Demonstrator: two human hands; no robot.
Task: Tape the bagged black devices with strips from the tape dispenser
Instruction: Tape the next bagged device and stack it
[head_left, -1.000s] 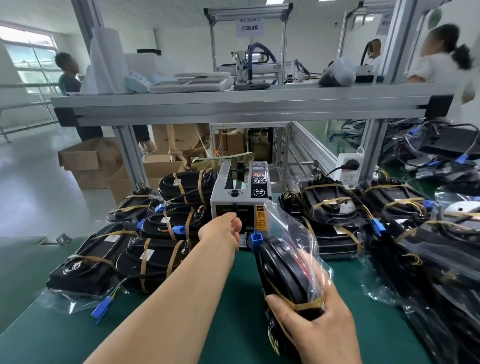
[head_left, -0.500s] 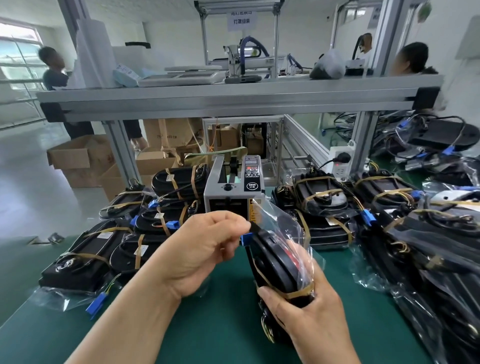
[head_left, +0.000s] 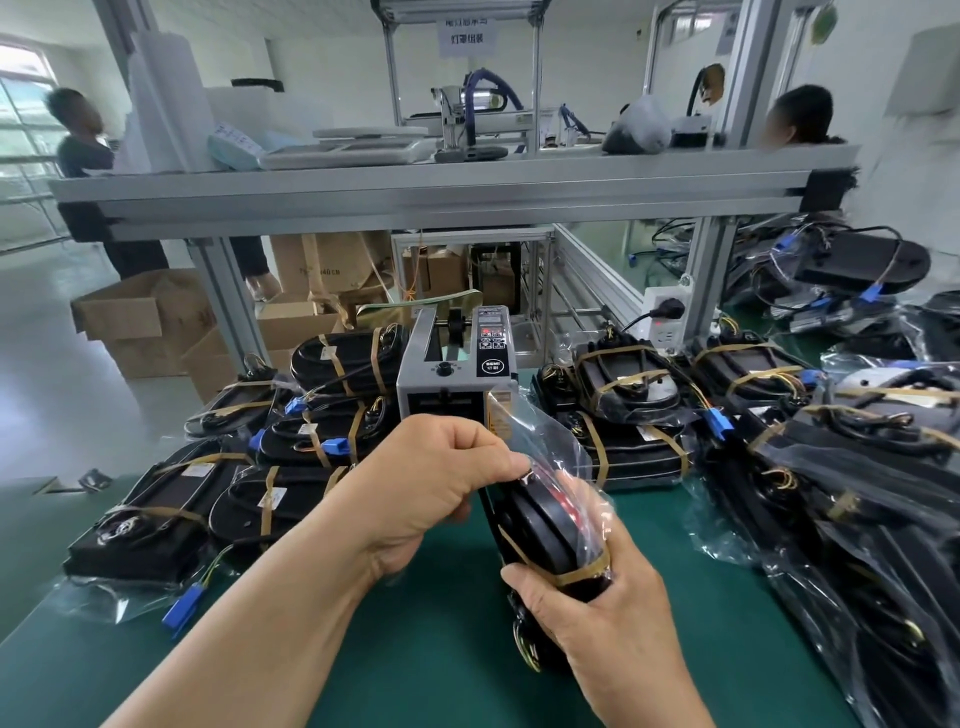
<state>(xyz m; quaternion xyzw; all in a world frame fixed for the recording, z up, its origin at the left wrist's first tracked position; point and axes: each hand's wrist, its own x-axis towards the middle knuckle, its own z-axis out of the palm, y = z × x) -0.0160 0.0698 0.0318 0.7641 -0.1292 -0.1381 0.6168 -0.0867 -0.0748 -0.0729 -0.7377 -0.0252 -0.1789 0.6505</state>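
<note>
Head view.

Left grip (head_left: 436, 488): the forearm comes in from lower left with the wrist bent. Fingers are curled, and thumb and fingertips pinch the top edge of the bagged black device (head_left: 540, 525), right in front of the tape dispenser (head_left: 457, 374). Can't tell if a tape strip sits under those fingers.

Right grip (head_left: 587, 618): clenched round the device's near end, thumb laid beside a brown tape band, fingers wrapped behind.

The device stands on edge on the green worktop (head_left: 441, 649), just in front of the dispenser and slightly to its right. The loose clear bag mouth sticks up and overlaps the dispenser's front right corner in view.

Taped bagged units are piled either side of the dispenser: left stack (head_left: 311, 447), right stack (head_left: 628, 415). They have brown bands, and a blue connector (head_left: 719, 421) pokes out of the right one.

Writing:
- The dispenser's top panel has a red display, and a round badge (head_left: 491, 365) whose top line looks like "SEMI". The rest is too small to read.
- The yellow label on the dispenser's right side is mostly behind the bag and unreadable.
- On the hanging sign (head_left: 465, 36), high behind the dispenser, the lower line reads 灯罩组装 and the upper line is blurred.
- The cardboard box (head_left: 322, 265), behind the dispenser to its left, has print ending "40 CM".

A white socket block (head_left: 665, 312) sits behind-right of the dispenser with a black plug in it.
</note>
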